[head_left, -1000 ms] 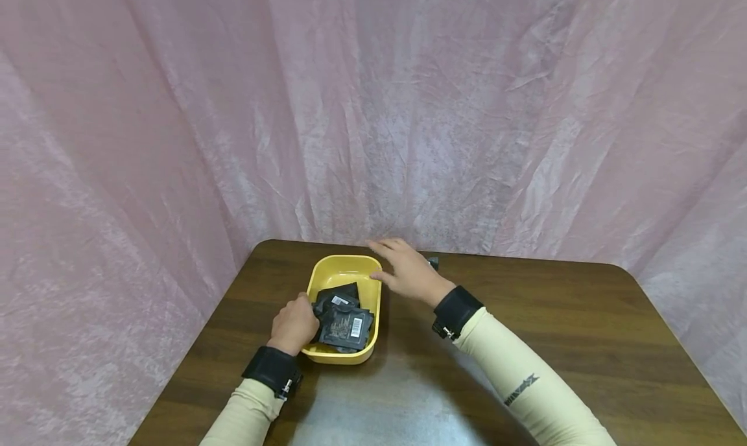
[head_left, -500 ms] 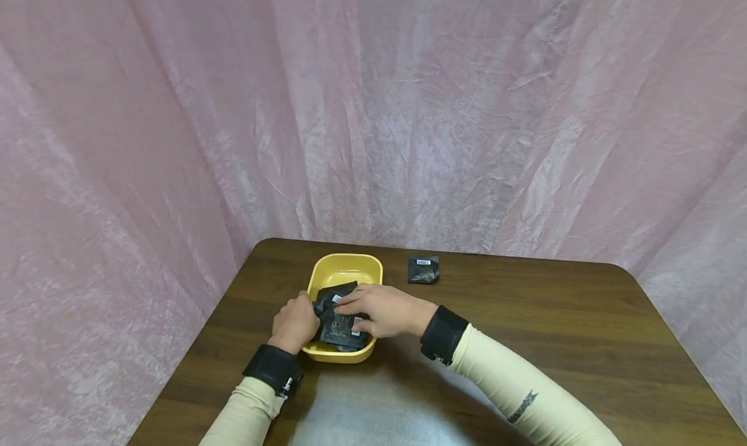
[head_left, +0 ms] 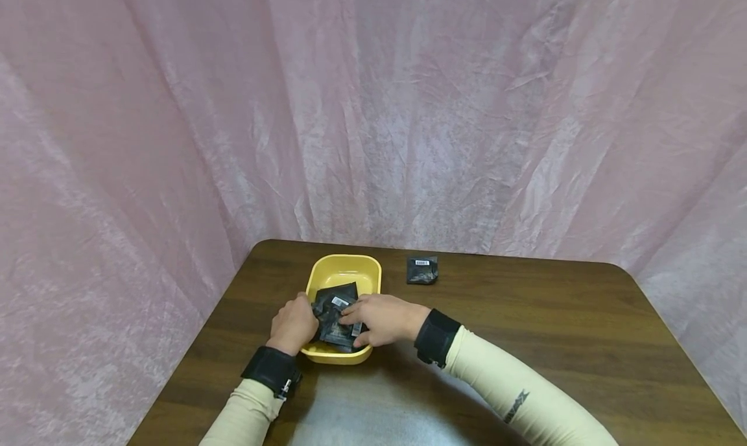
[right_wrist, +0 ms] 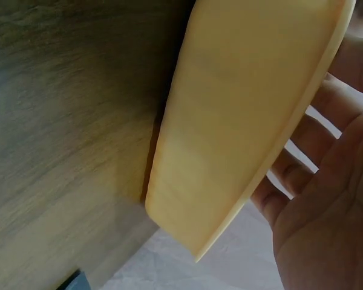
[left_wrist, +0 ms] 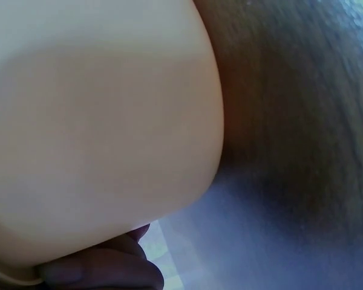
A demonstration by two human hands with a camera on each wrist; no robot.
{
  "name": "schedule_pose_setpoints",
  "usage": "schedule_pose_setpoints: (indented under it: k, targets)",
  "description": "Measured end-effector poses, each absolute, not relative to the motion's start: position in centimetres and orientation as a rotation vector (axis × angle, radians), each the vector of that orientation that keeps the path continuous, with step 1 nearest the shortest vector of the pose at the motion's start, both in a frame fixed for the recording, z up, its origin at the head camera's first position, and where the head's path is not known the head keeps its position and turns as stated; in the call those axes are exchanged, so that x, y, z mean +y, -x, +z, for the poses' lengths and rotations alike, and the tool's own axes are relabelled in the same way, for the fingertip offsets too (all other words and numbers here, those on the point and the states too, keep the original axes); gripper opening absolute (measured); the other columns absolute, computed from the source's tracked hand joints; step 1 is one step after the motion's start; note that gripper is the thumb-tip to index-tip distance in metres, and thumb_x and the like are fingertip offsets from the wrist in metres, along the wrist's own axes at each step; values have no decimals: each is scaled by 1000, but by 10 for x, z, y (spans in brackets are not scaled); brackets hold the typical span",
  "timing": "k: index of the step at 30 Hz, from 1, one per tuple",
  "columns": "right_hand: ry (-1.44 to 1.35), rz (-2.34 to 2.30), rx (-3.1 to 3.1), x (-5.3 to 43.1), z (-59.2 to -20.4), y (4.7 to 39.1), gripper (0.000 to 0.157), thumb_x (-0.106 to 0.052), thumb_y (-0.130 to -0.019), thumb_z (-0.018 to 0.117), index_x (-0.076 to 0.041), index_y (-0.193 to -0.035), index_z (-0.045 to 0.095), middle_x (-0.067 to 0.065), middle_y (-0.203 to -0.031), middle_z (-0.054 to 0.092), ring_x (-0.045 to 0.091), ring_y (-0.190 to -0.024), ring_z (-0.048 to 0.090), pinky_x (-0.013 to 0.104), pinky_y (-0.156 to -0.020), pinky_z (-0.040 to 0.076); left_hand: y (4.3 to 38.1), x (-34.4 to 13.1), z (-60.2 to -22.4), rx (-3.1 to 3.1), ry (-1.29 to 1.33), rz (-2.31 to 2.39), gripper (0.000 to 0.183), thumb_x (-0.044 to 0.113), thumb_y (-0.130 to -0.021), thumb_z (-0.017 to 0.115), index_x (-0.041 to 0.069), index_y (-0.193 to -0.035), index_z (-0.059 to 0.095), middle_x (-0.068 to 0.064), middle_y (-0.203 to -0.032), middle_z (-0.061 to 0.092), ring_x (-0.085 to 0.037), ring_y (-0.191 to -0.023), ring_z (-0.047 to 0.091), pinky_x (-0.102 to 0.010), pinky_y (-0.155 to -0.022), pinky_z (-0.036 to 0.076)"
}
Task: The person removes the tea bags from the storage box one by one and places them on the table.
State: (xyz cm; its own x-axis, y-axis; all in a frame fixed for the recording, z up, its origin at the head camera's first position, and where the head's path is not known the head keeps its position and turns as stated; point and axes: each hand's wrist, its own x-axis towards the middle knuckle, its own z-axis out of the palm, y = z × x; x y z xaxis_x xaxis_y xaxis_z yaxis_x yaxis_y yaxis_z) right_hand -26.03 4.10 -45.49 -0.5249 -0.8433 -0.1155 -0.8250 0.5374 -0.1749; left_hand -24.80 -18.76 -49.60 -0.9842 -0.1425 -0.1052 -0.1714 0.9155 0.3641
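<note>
- One hand, your left hand [head_left: 294, 324], is curled over the left rim of the yellow bin [head_left: 345, 268], just as it was a second ago; it has hold of the bin, and I cannot tell whether its hidden fingertips also touch a packet.
- The bin stands upright on the table [head_left: 525, 316] in its same place, so that grip appears to be steadying it.
- Inside, black packets [head_left: 335, 321] lie heaped and overlapping toward the near end, a white label [head_left: 340, 301] showing on one.
- Your right hand [head_left: 385, 319] is the main change: from above the far right corner, it now reaches over the right rim onto the heap, fingers apart and lightly bent. Whether they pinch a packet, I cannot tell.
- One lone packet [head_left: 422, 271] lies flat, right of the bin and apart from it; your hand no longer covers it. The work now seems centred on the heap.
</note>
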Motion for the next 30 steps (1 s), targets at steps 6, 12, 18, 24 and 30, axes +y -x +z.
schedule_pose_setpoints:
  k: [6,12,18,24,30]
  targets:
    - [1382,-81,2606,32,-458,259,63,-40,-97,76,-23,-155,57,2,-164,53,20,-153,50,34,-122,44,248,-191,-495,3013,228,587,35,11,-93,70,-7,-121,60,-24,-104,73,-40,-90,73,-56,-76,57]
    - [1314,-69,2647,27,-463,259,67,-18,-94,74,-24,-158,53,3,-168,48,24,-149,52,34,-116,49,248,-189,-495,3015,222,597,33,12,-93,69,-6,-120,60,-24,-104,73,-40,-91,73,-55,-76,56]
    - [1345,-84,2667,27,-467,259,66,-10,-94,71,-22,-157,55,6,-164,51,25,-144,56,35,-115,50,248,-188,-496,3028,201,605,32,11,-92,69,-6,-117,60,-24,-101,73,-39,-87,73,-55,-73,56]
    - [1420,-105,2699,28,-469,259,53,-13,-101,64,-18,-154,58,7,-157,58,24,-139,61,37,-115,51,248,-188,-495,3019,205,610,33,11,-93,68,-7,-119,60,-24,-102,73,-40,-89,72,-56,-75,56]
    - [1475,-204,2768,28,-476,258,47,-7,-101,60,-15,-147,65,4,-143,68,21,-128,68,35,-108,55,247,-189,-494,3017,214,604,33,11,-93,68,-7,-120,60,-25,-103,72,-41,-91,73,-57,-77,56]
